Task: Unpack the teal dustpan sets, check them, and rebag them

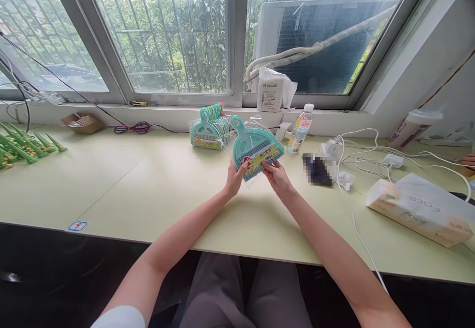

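Both hands hold 1 teal dustpan set [256, 144], a pan with a brush nested against its face and clear wrap around it, out over the middle of the counter [148, 189]. The left hand [233, 177] has its fingers closed on the lower left edge, thumb on the front; the right hand [277, 177] pinches the bottom edge to the right, thumb on the yellow label [261, 155], its other fingers mostly hidden behind. Neither hand is spread; each grips only the set's margin. The handle points up and leans left, and the brush side faces the person. Just behind and to the left, a row of similar wrapped dustpans [208, 130] stands near the window wall, most of the handles teal or green and the rearmost orange. To the right are a clear bottle [300, 127] with a white cap, a blurred dark object [318, 170], white cables and a large tissue pack [419, 209] marked "Face". A second, upright tissue pack [270, 93] sits on the window sill. Along the left lie a coil of dark and red wire [134, 128], a small cardboard box [82, 122] and several green spiky pieces [22, 145].
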Motion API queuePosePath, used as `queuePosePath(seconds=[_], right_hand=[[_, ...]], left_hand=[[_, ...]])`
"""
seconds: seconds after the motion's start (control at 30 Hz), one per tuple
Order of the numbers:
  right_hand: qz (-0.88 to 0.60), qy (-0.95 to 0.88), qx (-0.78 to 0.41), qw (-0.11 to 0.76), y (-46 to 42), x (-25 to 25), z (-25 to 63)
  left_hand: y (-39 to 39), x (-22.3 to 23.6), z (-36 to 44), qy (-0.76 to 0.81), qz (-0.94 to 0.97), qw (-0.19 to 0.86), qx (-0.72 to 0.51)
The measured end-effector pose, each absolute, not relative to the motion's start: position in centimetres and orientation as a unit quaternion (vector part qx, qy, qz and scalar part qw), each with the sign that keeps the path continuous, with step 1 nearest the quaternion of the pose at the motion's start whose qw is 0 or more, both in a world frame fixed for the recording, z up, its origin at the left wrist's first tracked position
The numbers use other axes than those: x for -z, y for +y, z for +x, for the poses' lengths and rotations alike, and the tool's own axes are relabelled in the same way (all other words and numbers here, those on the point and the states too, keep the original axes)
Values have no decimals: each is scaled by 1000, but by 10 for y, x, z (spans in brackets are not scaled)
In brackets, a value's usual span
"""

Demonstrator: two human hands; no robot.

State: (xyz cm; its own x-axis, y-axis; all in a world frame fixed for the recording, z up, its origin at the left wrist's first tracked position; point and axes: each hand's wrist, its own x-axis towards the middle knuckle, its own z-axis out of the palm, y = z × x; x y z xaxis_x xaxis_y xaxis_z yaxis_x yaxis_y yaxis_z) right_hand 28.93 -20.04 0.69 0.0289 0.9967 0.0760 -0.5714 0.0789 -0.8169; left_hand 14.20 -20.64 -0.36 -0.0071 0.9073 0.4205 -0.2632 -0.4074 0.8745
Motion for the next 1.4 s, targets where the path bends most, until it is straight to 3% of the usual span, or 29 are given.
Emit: queuePosePath(seconds=[0.23, 0.4, 0.67, 0.97, 1.4], right_hand=[[-299, -329, -567, 693, -198, -6, 299], [-308, -321, -569, 691, -196, 0, 295], [-311, -361, -555, 682, -191, 2, 300], [-307, -355, -567, 677, -195, -3, 296], [-316, -341, -570, 677, -194, -1, 298]], left_hand=[[-209, -2, 145, 298, 581, 617, -440], [-196, -1, 137, 304, 515, 593, -539], [-209, 1, 143, 303, 574, 622, -437], [-208, -3, 147, 288, 490, 566, -596], [-203, 3, 148, 293, 518, 546, -590]])
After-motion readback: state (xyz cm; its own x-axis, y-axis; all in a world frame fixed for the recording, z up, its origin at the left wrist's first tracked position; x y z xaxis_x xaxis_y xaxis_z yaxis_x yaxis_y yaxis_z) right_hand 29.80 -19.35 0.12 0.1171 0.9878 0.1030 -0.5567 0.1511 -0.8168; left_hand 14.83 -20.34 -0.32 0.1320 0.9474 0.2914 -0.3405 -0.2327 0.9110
